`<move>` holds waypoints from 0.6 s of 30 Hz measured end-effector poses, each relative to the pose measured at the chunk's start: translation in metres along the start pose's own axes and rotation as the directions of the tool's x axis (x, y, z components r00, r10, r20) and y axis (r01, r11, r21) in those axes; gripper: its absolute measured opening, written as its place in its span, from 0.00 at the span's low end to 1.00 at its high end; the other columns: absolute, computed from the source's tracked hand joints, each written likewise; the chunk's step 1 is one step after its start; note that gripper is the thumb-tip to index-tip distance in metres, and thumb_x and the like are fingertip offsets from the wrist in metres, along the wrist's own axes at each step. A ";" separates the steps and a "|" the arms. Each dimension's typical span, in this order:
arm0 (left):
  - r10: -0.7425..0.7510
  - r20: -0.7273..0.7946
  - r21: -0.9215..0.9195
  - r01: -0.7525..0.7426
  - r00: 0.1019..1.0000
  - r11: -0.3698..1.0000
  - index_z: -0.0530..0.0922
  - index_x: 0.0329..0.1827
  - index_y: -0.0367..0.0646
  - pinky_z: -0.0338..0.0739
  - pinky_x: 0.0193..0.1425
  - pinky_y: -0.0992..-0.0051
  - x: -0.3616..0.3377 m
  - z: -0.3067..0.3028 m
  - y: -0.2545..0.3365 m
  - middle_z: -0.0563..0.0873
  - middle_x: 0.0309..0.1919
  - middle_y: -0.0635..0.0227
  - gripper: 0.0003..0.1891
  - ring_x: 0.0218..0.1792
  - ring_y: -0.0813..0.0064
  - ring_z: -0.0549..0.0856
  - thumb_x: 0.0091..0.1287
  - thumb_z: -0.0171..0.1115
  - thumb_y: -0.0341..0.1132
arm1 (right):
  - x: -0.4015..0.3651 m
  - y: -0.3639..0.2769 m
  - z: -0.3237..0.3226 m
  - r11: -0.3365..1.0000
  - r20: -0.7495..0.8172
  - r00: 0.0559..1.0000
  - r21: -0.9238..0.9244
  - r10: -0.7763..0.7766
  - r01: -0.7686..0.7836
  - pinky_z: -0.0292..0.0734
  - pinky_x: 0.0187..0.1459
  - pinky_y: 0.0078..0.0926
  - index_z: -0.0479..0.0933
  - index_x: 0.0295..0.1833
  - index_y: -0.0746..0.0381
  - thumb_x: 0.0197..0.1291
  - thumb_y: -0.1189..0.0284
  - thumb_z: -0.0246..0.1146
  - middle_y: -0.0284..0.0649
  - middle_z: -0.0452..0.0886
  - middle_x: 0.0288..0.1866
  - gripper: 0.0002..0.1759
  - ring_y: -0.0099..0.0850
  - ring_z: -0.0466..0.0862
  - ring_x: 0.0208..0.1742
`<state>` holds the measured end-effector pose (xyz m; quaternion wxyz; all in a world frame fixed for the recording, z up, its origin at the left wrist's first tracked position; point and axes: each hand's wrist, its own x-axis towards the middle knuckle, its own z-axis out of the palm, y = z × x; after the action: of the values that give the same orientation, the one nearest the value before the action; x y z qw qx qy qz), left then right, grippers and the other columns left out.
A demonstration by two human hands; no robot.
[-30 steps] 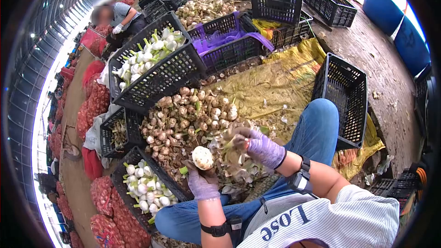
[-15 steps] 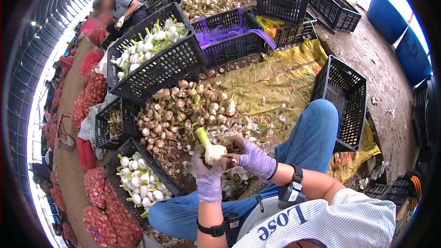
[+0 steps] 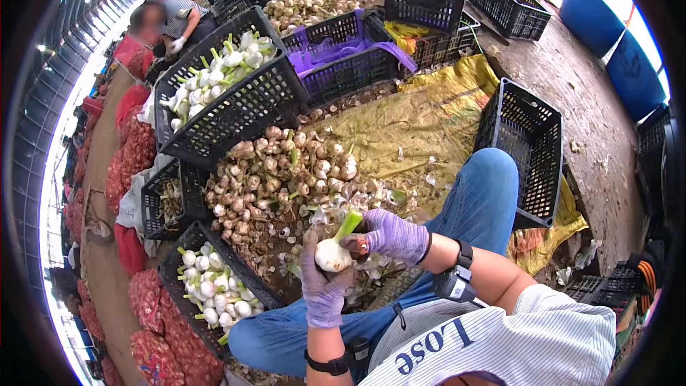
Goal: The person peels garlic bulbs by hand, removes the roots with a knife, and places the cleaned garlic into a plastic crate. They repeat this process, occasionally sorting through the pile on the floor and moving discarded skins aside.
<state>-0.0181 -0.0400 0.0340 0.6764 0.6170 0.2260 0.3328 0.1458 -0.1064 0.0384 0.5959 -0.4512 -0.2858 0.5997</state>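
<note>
Both my hands wear purple gloves with dark, dirty fingers. My left hand [image 3: 324,282] is wrapped round the lower left side of a white garlic bulb [image 3: 332,256], whose green stem points up and right. My right hand [image 3: 389,234] pinches at the bulb's upper right side, by the base of the stem; something small and reddish shows at its fingertips, too small to name. Beyond the hands lies a heap of unpeeled garlic [image 3: 275,171] with loose skins. White peeled bulbs fill a low black crate [image 3: 268,293] at the left and a raised black crate [image 3: 236,118] behind.
A black crate [image 3: 554,164] stands right of my knee on a yellow sheet [image 3: 421,111]. Crates with purple netting [image 3: 336,57] stand at the back. Red net sacks [image 3: 146,297] line the left. A co-worker [image 3: 175,21] sits at the upper left.
The bulb has been turned: its stem pointed up and left before and now leans right. Both hands have shifted their hold round it. The whole view has moved slightly.
</note>
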 end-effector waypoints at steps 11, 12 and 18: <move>-0.719 -0.045 -0.509 0.603 0.693 0.614 0.70 0.52 0.40 0.80 0.30 0.71 0.012 -0.010 -0.003 0.80 0.41 0.58 0.39 0.35 0.66 0.82 0.56 0.44 0.70 | -0.001 0.014 -0.007 0.979 0.121 0.972 -0.023 -0.200 0.204 0.74 0.44 0.22 0.72 0.51 0.66 0.56 0.67 0.63 0.37 0.79 0.41 0.20 0.22 0.76 0.43; -0.526 -0.098 -0.370 0.460 0.845 0.807 0.69 0.50 0.41 0.79 0.33 0.71 0.017 0.005 0.011 0.79 0.40 0.60 0.37 0.35 0.67 0.82 0.55 0.49 0.68 | 0.003 0.021 -0.007 0.957 0.052 0.961 0.126 -0.270 0.262 0.74 0.44 0.21 0.71 0.52 0.66 0.56 0.68 0.62 0.38 0.78 0.43 0.20 0.22 0.76 0.43; -0.314 0.247 -0.370 0.389 0.917 0.844 0.69 0.50 0.43 0.75 0.45 0.71 0.023 -0.002 0.024 0.77 0.41 0.67 0.27 0.41 0.71 0.78 0.54 0.66 0.50 | 0.003 0.024 -0.013 0.604 0.309 0.947 0.772 -0.084 -0.198 0.77 0.41 0.40 0.72 0.47 0.64 0.56 0.58 0.58 0.44 0.78 0.46 0.21 0.36 0.79 0.42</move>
<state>-0.0081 -0.0214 0.0594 0.8578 0.4354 0.1993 0.1866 0.1460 -0.1091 0.0110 0.6606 -0.0471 -0.0656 0.7464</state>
